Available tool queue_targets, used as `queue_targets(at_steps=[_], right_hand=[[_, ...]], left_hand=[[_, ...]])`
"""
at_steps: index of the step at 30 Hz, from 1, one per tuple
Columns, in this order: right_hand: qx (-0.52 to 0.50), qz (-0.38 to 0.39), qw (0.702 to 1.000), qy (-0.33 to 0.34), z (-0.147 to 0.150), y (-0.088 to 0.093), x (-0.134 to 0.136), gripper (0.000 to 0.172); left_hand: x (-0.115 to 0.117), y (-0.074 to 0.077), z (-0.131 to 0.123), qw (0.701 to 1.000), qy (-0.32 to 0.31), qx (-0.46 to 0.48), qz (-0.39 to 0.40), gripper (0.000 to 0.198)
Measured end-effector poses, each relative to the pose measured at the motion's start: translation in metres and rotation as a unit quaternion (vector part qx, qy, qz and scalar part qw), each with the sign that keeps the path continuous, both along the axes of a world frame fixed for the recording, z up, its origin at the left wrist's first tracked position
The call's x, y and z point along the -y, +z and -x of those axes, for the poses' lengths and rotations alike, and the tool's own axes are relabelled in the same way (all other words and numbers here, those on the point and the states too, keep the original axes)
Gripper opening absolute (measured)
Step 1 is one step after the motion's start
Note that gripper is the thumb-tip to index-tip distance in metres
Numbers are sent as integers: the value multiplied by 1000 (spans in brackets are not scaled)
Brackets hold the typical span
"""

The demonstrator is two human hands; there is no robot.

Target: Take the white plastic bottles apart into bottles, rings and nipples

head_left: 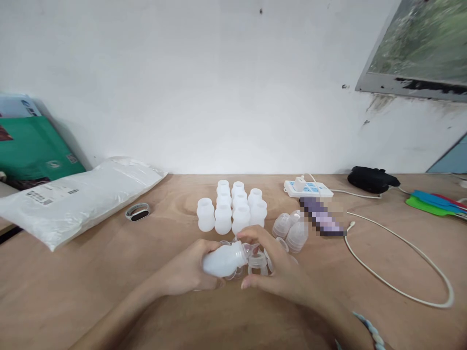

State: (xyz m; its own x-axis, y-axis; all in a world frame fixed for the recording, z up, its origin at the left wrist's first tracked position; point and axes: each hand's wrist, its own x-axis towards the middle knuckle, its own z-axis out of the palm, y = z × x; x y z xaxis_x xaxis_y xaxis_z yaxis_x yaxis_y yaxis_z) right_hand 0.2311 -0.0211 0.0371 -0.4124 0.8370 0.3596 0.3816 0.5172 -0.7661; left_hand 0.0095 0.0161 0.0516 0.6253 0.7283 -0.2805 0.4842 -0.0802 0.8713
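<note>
Head view, white bottle (222, 261), between left fingers (216, 283)

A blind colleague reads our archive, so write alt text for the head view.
A person's left hand holds a tilted white bottle above a brown table, the right hand at its clear tip. Behind it stand more white bottles, with clear domed caps to their right.

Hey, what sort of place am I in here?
Probably a makeshift indoor workspace: there's a wood-topped table, white bottles clustered on it, and a power strip.
</note>
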Motion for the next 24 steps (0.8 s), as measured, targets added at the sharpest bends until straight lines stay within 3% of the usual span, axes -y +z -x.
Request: queue_targets(at_steps=[5,10,13,15,17,20,22,24], right_hand=[[37,37,998,-30,1,-3,0,23],[-1,-40,999,-34,-1,-7,-1,47],[40,-26,998,-48,-2,-9,-1,37],[42,-18,999,-22,-2,-6,-1,32],[8,-32,999,27,-2,-3,-1,32],[-53,-85,991,91,-2,2,-1,24],[-75,-107,986,100,-4,3,-2,20],[-85,-121,986,77,-7,1,-3,24]], left_hand=[[0,0,1,1000,-4,5,-22,29],[3,4,2,1000,2,25,-15,27],[5,4,2,1000,7,6,-30,27],[5,4,2,1000,20,-8,-20,30],[2,4,4,999,16,-1,42,33],[-7,5,11,979,-67,41,190,33],[-14,4,19,952,-141,58,265,32],[-21,2,28,936,-172,72,300,40]])
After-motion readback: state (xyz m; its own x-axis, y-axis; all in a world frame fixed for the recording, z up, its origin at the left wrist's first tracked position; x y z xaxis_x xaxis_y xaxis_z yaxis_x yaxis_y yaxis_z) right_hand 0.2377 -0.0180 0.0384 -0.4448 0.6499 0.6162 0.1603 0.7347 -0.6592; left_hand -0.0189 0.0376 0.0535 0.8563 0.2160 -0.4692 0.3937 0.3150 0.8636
